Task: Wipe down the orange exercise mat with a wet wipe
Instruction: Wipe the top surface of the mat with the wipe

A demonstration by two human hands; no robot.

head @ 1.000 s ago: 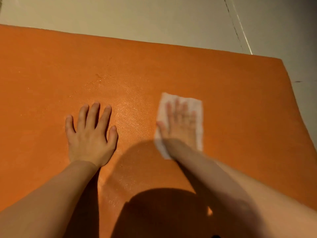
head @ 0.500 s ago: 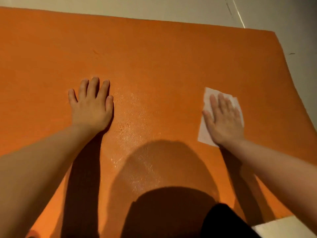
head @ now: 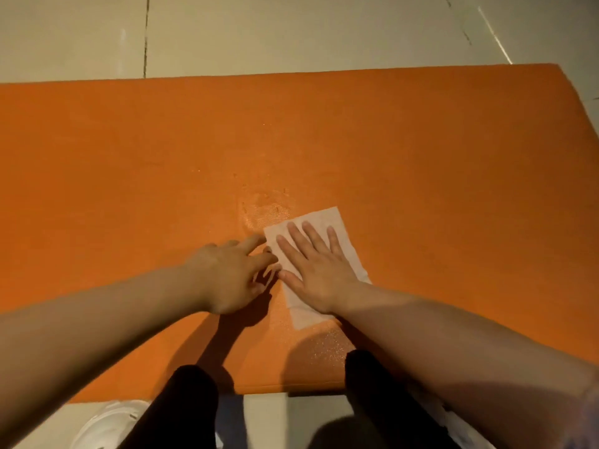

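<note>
The orange exercise mat [head: 421, 163] lies flat on the floor and fills most of the view. A white wet wipe [head: 324, 222] is spread on it near the middle. My right hand [head: 316, 268] presses flat on the wipe with straight fingers. My left hand [head: 231, 273] is just to its left, fingers reaching to the wipe's left edge; whether they pinch the edge I cannot tell. A damp, shiny patch [head: 265, 207] shows on the mat just beyond the wipe.
Pale tiled floor [head: 291, 30] surrounds the mat beyond its far edge and right edge. My knees in dark trousers [head: 181, 409] are at the mat's near edge. A white shoe [head: 103, 422] shows at the bottom left.
The right hand with the wipe has slid back left toward the mat's middle. The left hand has left its flat rest and moved right to the wipe's edge. The view pulled back.
</note>
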